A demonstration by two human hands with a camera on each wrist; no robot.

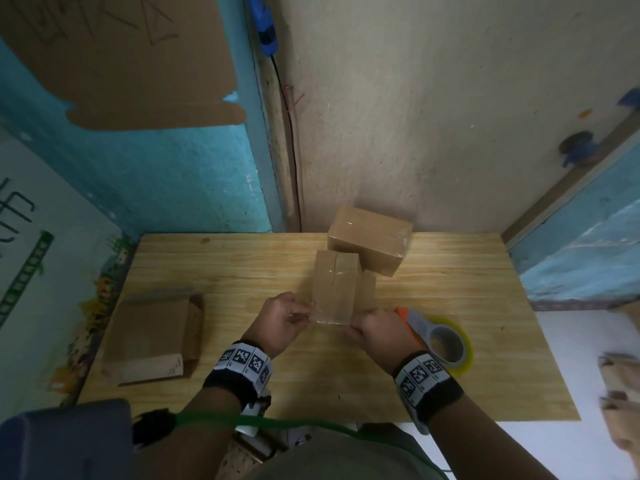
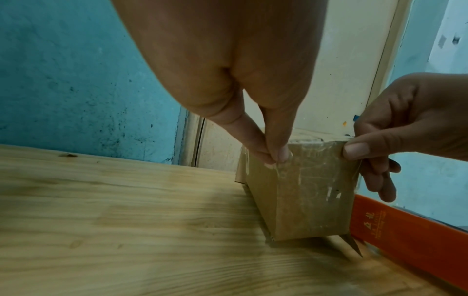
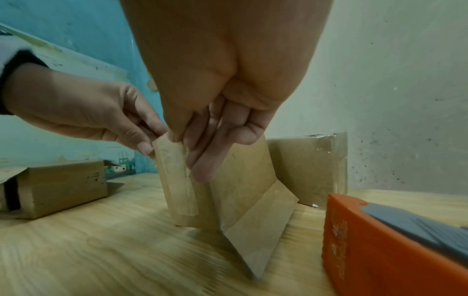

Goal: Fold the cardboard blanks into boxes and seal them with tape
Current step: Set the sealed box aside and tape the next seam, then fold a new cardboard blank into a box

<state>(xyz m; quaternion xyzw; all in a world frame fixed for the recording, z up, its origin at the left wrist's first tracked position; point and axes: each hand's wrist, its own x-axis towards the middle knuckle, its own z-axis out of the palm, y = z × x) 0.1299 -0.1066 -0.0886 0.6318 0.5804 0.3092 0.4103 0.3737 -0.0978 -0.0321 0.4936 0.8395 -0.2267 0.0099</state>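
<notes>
A small cardboard box stands on the wooden table, with clear tape along its top seam and down its near face. My left hand pinches the loose edge of the tape between thumb and forefinger at the box's near left corner. At the near right corner my right hand pinches the box, thumb on the taped face and fingers down its side. One unfolded flap juts out at the bottom right of the box.
An orange and grey tape dispenser with a yellowish roll lies just right of my right hand. A sealed box sits behind against the wall. Flat cardboard blanks are stacked at the table's left. More cardboard lies off the right edge.
</notes>
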